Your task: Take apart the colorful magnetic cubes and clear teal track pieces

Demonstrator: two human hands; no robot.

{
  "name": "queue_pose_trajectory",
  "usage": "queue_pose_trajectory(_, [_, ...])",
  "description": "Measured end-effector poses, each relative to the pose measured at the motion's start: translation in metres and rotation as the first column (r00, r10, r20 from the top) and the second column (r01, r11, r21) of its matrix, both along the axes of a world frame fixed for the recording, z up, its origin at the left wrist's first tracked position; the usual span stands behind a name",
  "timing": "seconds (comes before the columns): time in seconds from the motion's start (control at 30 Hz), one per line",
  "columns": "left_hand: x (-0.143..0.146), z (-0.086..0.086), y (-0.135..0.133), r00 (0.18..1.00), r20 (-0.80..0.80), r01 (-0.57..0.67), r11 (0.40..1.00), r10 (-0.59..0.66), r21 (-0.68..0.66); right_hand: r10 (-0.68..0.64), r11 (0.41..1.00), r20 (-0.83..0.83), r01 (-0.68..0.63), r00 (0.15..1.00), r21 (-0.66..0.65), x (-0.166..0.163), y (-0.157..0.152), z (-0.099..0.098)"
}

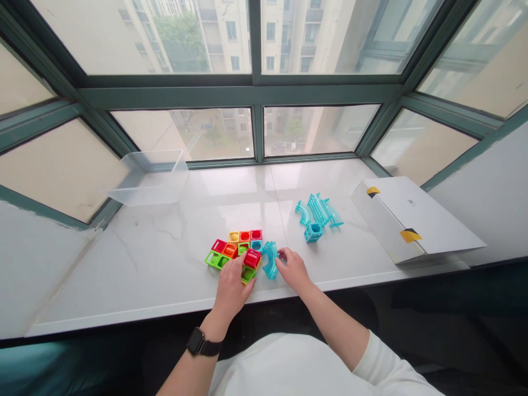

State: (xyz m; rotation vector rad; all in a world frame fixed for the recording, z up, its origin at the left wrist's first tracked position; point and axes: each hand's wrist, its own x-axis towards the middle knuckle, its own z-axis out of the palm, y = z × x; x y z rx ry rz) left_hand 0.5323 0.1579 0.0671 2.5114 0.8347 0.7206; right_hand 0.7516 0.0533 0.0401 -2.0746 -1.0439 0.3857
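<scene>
Colourful hollow toy blocks (234, 249) in red, orange, yellow, green and blue sit together on the white sill. My left hand (231, 287) reaches over their near right corner, its thumb and fingers closed around a green block (248, 273). A red block (252, 257) rises just above that grip. Right of the blocks lies a clear blue curved track piece (270, 260), standing close to the blue block. My right hand (293, 269) has its bent fingertips on the right edge of this track piece. The undersides of the held pieces are hidden.
More clear blue track pieces (319, 209) and a blue block (313, 232) lie farther back on the right. A clear plastic bin (150, 187) stands at the back left. A white box (421, 220) occupies the right end, near the windows.
</scene>
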Motion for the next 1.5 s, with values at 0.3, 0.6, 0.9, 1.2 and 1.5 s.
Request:
queue_pose_trajectory(0.3, [0.002, 0.004, -0.003, 1.0, 0.018, -0.026, 1.0, 0.025, 0.014, 0.097, 0.988, 0.007, -0.096, 0.995, -0.123, 0.003, 0.008, 0.012])
queue_pose_trajectory(0.6, [0.003, 0.004, -0.003, 1.0, 0.004, -0.029, 0.999, 0.029, 0.031, 0.085, 0.983, -0.102, -0.1, 0.991, -0.152, 0.008, 0.005, 0.018])
queue_pose_trajectory(0.9, [0.001, 0.004, -0.001, 0.999, 0.041, -0.011, 0.999, 0.009, 0.046, -0.033, 0.997, -0.355, 0.008, 0.934, -0.073, 0.015, -0.003, 0.027])
queue_pose_trajectory(1.2, [0.007, 0.048, -0.033, 0.984, 0.177, 0.056, 0.99, -0.033, -0.126, 0.295, 0.953, -0.653, -0.161, 0.697, 0.258, -0.02, -0.021, 0.049])
queue_pose_trajectory(1.5, [0.016, 0.062, -0.039, 0.992, 0.127, 0.106, 0.706, -0.023, -0.701, 0.514, 0.858, -0.504, -0.408, 0.694, 0.313, -0.023, -0.023, 0.074])
